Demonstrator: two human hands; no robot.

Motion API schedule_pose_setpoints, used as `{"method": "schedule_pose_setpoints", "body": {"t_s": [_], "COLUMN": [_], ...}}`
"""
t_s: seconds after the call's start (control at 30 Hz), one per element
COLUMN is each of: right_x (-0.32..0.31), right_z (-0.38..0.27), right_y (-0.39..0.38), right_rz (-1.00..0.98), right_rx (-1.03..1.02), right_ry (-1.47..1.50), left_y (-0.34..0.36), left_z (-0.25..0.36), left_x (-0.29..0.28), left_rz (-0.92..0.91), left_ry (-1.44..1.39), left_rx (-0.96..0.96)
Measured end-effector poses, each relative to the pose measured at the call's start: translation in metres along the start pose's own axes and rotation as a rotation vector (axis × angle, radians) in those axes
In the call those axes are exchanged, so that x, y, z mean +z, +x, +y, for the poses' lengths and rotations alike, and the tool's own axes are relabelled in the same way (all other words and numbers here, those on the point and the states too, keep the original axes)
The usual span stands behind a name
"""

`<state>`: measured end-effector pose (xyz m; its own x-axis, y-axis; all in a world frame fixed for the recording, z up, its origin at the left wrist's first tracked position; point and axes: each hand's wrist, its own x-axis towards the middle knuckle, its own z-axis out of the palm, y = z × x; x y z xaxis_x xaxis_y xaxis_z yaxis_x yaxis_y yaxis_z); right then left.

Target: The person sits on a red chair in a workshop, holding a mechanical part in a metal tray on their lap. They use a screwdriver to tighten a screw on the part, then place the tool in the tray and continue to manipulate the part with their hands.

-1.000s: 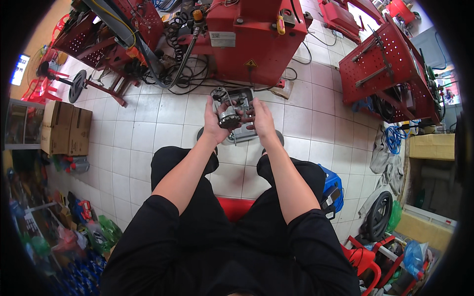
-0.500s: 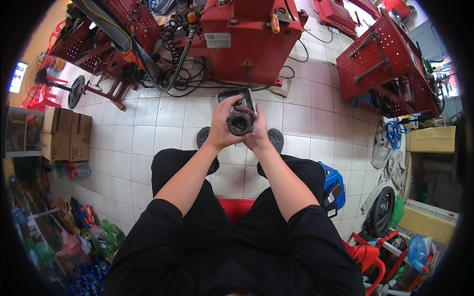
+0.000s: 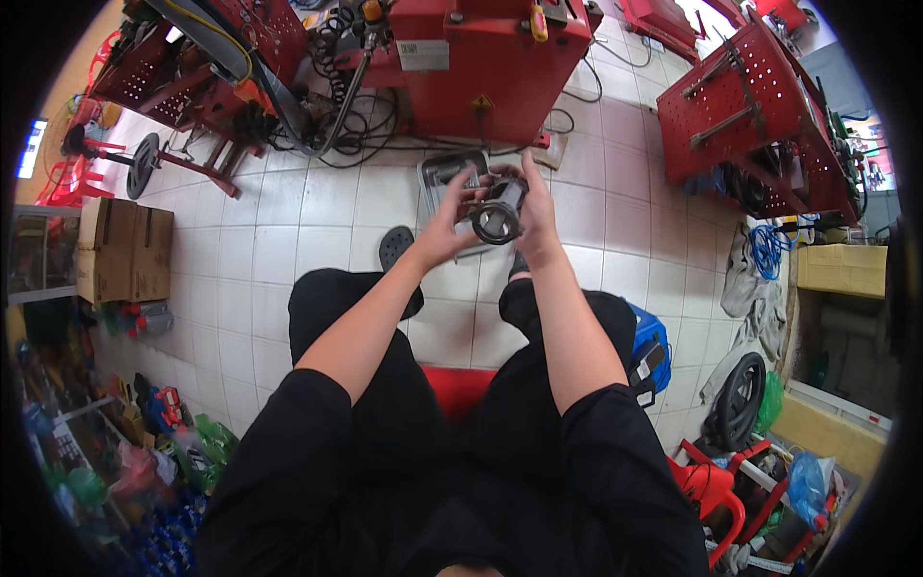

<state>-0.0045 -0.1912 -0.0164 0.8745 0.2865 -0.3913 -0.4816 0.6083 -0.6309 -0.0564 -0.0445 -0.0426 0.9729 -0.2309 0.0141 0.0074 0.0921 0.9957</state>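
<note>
A dark grey metal cylinder with a hollow, ringed end (image 3: 496, 222) is held up above the floor between my hands, the ring facing me. My right hand (image 3: 538, 213) grips it along its right side, the thumb side raised. On the other side my left hand (image 3: 446, 226) has its fingers apart, fingertips close to the cylinder; whether they touch it I cannot tell. Just beyond, a grey metal tray (image 3: 424, 179) lies on the floor with dark small things in it, partly hidden by my hands.
Ahead stands a red machine (image 3: 481, 91) with black cables (image 3: 370, 144) on the tiles. A red perforated rack (image 3: 707, 135) is on the right, cardboard boxes (image 3: 123, 252) on the left. By my right leg sits a blue case (image 3: 650, 346).
The cylinder has moved slightly right and nearer the head view's top, and tilts more to show its side. My left hand has come away from its near end, fingers spreading; my right foot is now hidden.
</note>
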Motion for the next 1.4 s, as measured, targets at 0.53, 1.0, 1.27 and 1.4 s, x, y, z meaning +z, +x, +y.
{"method": "schedule_pose_setpoints", "body": {"t_s": [0.53, 1.0, 1.27, 1.4], "right_x": [-0.058, -0.167, -0.167, -0.175], "right_z": [0.060, 0.202, 0.266, 0.281], "right_y": [0.017, 0.125, 0.164, 0.180], "right_rz": [0.222, 0.033, -0.010, 0.059], "right_rx": [0.105, 0.527, 0.619, 0.649], "right_ry": [-1.413, -1.859, -1.952, -1.932], "left_y": [-0.017, -0.026, -0.026, -0.023], "left_z": [-0.084, -0.090, -0.097, -0.097], "left_x": [-0.015, -0.001, 0.009, 0.009], "left_rz": [0.308, -0.733, -0.949, -0.954], "left_ry": [0.019, 0.962, 0.864, 0.796], "left_rx": [-0.871, -1.074, -1.170, -1.235]}}
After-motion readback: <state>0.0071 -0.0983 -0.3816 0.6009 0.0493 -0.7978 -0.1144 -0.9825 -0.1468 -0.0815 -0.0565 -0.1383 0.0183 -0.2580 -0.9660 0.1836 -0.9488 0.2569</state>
